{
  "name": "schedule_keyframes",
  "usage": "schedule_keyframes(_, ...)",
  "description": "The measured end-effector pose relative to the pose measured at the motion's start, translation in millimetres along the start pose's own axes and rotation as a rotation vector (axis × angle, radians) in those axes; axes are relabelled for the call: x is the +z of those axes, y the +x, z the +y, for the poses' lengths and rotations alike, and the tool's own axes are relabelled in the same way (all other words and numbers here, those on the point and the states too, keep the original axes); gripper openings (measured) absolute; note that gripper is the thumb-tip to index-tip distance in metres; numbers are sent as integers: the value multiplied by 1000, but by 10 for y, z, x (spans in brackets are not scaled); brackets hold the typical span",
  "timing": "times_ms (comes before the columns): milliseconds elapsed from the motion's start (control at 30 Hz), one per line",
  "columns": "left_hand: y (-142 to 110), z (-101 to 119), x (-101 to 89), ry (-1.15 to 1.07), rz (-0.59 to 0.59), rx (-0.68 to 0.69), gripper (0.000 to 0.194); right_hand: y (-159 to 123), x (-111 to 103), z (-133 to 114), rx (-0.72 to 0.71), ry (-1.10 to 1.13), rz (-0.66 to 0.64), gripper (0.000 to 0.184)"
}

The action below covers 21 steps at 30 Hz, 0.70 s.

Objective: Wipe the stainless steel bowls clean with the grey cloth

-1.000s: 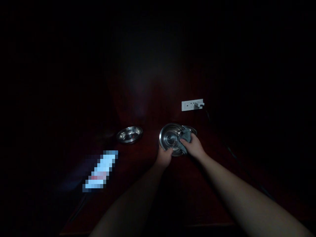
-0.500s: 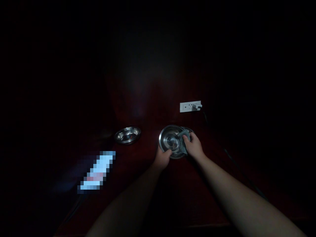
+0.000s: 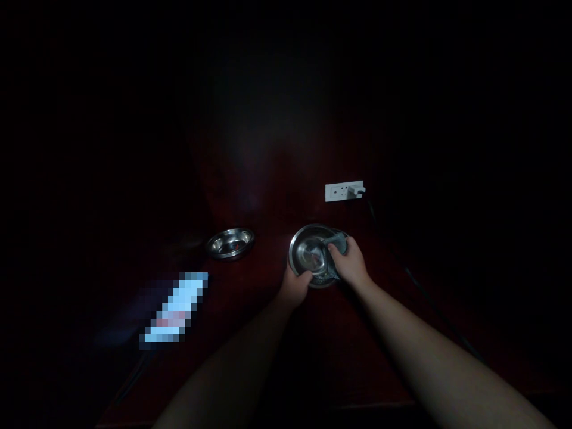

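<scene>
A shiny round metal bowl [image 3: 308, 250] is tilted toward me above the dark red table. My left hand [image 3: 295, 286] grips its lower left rim, thumb over the inner edge and the other fingers hidden behind. In my right hand [image 3: 351, 261] is a grey-green cloth [image 3: 331, 271], pinched over the bowl's right rim, with part of it lying against the inside wall. Part of another metal rim shows behind the bowl at the upper right; whether it is a separate dish I cannot tell.
To the left stands another metal bowl [image 3: 230, 244], maybe stacked. Nearer me lies a bright, blurred-out screen [image 3: 176, 313]. A white socket panel [image 3: 344, 191] with a plug is on the back wall, and a dark cable [image 3: 440, 313] runs down the right side. The surroundings are very dark.
The cloth has shifted slightly and now reaches lower along the bowl's inside right edge. My right hand has turned a little with it; my left hand keeps its hold.
</scene>
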<state>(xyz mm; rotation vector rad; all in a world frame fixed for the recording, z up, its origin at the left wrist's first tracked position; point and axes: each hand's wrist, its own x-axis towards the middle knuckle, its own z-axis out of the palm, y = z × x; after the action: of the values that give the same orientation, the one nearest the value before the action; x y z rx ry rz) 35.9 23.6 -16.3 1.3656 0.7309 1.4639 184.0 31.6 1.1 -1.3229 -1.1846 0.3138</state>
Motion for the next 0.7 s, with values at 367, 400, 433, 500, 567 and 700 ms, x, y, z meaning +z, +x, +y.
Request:
schedule_keyframes(367, -27, 39, -6, 9, -13, 14, 65, 6, -44, -59, -81, 17, 13, 36)
schedule_keyframes(400, -27, 42, -6, 8, -18, 22, 65, 6, -44, -64, -82, 15, 13, 35)
schedule_keyframes(433, -26, 41, -9, 7, -26, 28, 66, 6, -45, -68, -84, 13, 14, 33)
schedule_keyframes(500, -23, 34, -17, 6, -42, 36, 67, 3, -48, -73, -89, 7, 12, 30)
schedule_keyframes(567, -21, 29, -26, 7, -66, 44, 68, 2, -52, -73, -92, 4, 1, 30)
schedule_keyframes(700, -28, 57, -28, 6, -115, 75, 70, 7, -53, -53, -56, 16, -5, 32)
